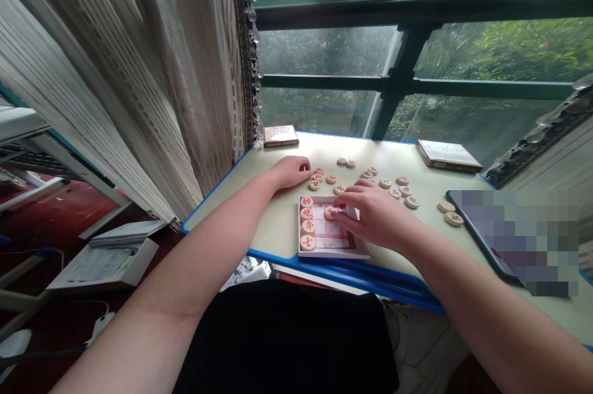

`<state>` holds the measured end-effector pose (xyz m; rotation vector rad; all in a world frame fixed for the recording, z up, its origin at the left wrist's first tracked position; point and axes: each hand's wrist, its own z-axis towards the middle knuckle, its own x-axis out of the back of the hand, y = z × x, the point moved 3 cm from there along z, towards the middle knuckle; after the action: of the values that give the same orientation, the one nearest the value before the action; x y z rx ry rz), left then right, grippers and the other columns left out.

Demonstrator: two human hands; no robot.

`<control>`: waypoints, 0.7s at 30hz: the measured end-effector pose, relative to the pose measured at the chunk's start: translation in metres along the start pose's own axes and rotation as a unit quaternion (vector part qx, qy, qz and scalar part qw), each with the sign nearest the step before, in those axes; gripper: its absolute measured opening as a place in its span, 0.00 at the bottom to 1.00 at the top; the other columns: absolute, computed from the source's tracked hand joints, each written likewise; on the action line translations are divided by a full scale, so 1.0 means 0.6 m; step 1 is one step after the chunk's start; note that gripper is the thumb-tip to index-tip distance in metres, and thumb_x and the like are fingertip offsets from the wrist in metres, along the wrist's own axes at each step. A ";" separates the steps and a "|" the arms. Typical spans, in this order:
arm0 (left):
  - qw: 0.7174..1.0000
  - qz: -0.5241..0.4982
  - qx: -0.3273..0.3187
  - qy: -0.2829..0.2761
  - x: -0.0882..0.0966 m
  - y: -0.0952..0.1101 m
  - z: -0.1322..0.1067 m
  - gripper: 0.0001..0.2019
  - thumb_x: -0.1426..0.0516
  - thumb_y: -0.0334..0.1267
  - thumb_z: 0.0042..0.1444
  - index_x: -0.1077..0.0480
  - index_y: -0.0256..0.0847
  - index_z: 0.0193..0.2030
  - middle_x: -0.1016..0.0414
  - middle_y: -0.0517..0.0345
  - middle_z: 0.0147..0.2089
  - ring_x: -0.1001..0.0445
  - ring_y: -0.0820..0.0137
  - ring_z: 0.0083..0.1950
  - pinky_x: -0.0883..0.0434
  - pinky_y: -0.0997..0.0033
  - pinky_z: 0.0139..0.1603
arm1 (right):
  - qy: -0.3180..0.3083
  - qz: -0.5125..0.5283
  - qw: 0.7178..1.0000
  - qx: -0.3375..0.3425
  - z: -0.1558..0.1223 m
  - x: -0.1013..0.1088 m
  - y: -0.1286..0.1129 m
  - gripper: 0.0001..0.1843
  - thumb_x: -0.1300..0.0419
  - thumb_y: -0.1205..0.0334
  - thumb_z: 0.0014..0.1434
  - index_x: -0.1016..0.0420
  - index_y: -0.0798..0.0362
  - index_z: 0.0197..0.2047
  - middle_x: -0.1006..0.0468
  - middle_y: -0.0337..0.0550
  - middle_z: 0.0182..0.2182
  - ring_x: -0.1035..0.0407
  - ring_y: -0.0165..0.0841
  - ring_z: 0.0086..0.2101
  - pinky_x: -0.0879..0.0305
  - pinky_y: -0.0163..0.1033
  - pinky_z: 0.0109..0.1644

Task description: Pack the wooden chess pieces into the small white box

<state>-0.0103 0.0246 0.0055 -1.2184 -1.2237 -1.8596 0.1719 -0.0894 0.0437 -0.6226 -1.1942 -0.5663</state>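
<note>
My right hand [373,210] reaches over a shallow white box [299,221] and pinches a round wooden Chinese chess piece [330,213] with a red character. Along the box's left wall lies a column of red-marked pieces [307,227]. A red-lined sheet [324,241] shows on its floor. Beyond the box, my left hand [291,171] rests on the table with loosely curled fingers and a small gap between them; no piece shows in it. Just right of its fingertips is a cluster of pieces [317,178]. More loose pieces [404,191] lie behind and right of my right hand.
A tablet-like device [482,239] lies at the right, with two pieces [453,218] by its edge. Two flat boxes stand at the back, one left [280,136] and one right [448,155]. The table [259,221] has a blue edge. Curtains [185,60] hang close on the left.
</note>
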 end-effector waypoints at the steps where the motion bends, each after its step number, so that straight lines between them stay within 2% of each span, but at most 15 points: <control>1: 1.000 0.001 0.000 0.001 0.000 0.000 0.000 0.12 0.47 0.45 0.52 0.28 0.40 0.34 0.24 0.56 0.36 0.30 0.69 0.35 0.37 0.71 0.33 | -0.008 -0.008 1.000 0.001 0.000 -0.001 -0.001 0.11 0.44 0.59 0.57 0.21 0.54 0.35 0.23 0.48 0.31 0.36 0.40 0.38 0.39 0.42 0.41; 7: 1.000 0.003 0.005 0.000 0.002 0.005 -0.001 0.11 0.47 0.44 0.52 0.28 0.40 0.34 0.24 0.56 0.35 0.30 0.69 0.34 0.37 0.71 0.33 | -0.022 -0.028 0.999 -0.007 0.005 -0.009 -0.011 0.13 0.43 0.55 0.56 0.21 0.53 0.33 0.23 0.48 0.28 0.36 0.40 0.37 0.41 0.42 0.40; 12: 1.000 -0.003 0.002 0.002 0.001 0.004 -0.002 0.11 0.47 0.44 0.52 0.28 0.40 0.34 0.24 0.56 0.35 0.31 0.69 0.34 0.37 0.72 0.32 | -0.008 -0.043 0.998 -0.033 0.010 -0.012 -0.016 0.11 0.42 0.56 0.56 0.21 0.53 0.33 0.22 0.48 0.30 0.37 0.40 0.37 0.41 0.42 0.39; 15: 1.000 -0.010 -0.002 0.003 0.000 0.002 0.000 0.11 0.47 0.44 0.51 0.28 0.40 0.34 0.25 0.56 0.35 0.31 0.69 0.33 0.37 0.72 0.32 | -0.024 -0.028 0.999 -0.028 0.008 -0.012 -0.020 0.13 0.43 0.55 0.56 0.21 0.53 0.33 0.22 0.48 0.28 0.37 0.40 0.36 0.41 0.41 0.39; 21: 1.000 0.001 -0.006 -0.001 0.000 0.002 0.001 0.12 0.47 0.44 0.52 0.28 0.40 0.34 0.24 0.56 0.36 0.30 0.69 0.35 0.37 0.72 0.33 | -0.024 -0.023 0.999 -0.021 0.009 -0.018 -0.016 0.09 0.43 0.62 0.57 0.21 0.53 0.33 0.22 0.48 0.29 0.36 0.39 0.38 0.40 0.40 0.39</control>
<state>-0.0089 0.0247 0.0064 -1.2275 -1.2141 -1.8680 0.1587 -0.0914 0.0361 -0.6482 -1.2476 -0.6199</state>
